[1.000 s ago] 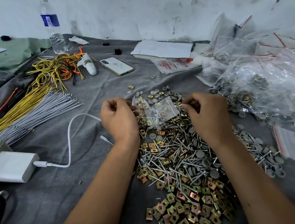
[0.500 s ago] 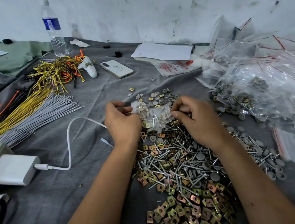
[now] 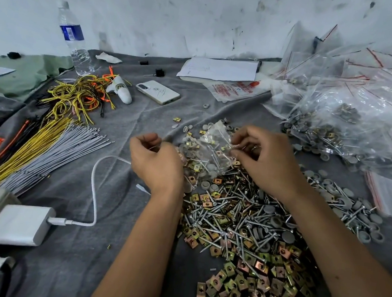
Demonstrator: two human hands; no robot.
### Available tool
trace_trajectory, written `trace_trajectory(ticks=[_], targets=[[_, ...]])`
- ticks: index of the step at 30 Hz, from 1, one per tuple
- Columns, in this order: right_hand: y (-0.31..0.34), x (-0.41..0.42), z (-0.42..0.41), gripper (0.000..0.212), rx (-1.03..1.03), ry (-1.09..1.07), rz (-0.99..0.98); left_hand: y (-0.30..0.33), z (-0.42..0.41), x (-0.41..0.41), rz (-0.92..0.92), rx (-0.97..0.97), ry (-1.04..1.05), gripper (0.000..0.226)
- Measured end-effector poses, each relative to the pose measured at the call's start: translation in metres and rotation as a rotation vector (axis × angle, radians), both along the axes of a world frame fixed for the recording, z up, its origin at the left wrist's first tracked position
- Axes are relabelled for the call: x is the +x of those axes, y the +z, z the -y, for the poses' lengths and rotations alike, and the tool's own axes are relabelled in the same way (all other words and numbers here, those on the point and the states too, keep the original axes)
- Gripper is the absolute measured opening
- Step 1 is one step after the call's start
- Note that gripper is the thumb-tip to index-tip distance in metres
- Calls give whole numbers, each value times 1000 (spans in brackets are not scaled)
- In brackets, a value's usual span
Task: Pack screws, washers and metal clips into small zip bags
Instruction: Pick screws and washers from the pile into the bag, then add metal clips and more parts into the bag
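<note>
A small clear zip bag (image 3: 210,150) with screws, grey washers and brass clips inside hangs between my two hands above the grey cloth. My left hand (image 3: 156,160) pinches its left edge and my right hand (image 3: 266,162) pinches its right edge. Below them spreads a big heap of screws (image 3: 233,217) mixed with grey washers (image 3: 287,237). Square brass metal clips (image 3: 251,295) lie thick at the heap's near end.
Filled and empty zip bags (image 3: 357,111) pile up at the right. A phone (image 3: 158,92), a water bottle (image 3: 73,39) and papers (image 3: 220,70) sit at the back. Cable ties (image 3: 48,155) and a white charger (image 3: 20,224) with its cable lie on the left.
Both hands have kept hold of the bag and shifted it a little away from me over the far end of the heap; the bag now looks more bunched.
</note>
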State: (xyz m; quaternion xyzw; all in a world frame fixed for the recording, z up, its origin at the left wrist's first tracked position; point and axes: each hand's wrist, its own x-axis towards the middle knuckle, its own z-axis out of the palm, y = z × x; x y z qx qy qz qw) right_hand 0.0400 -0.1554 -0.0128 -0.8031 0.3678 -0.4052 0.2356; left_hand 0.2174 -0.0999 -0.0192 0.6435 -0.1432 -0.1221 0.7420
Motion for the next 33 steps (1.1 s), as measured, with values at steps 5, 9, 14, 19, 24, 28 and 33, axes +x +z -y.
trace_trajectory(ticks=[5,9,14,19,24,28,33], targets=[[5,-7,-4,25,-64,66,-37,4,-1,-1,37,-64,-44,20],[9,-8,-9,25,-144,94,-101,6,-3,-7,28,-51,-326,15],[10,-4,-18,30,-282,141,-173,4,-5,-20,273,237,-591,41],[11,-2,-20,37,-234,157,-137,3,-7,-21,218,247,-678,17],[10,-6,-19,38,-79,173,20,4,-8,-23,293,214,-715,19],[10,-8,-16,32,-30,123,68,3,-8,-22,385,177,-737,20],[13,-20,-9,19,-18,53,81,3,-5,-21,447,126,-567,21]])
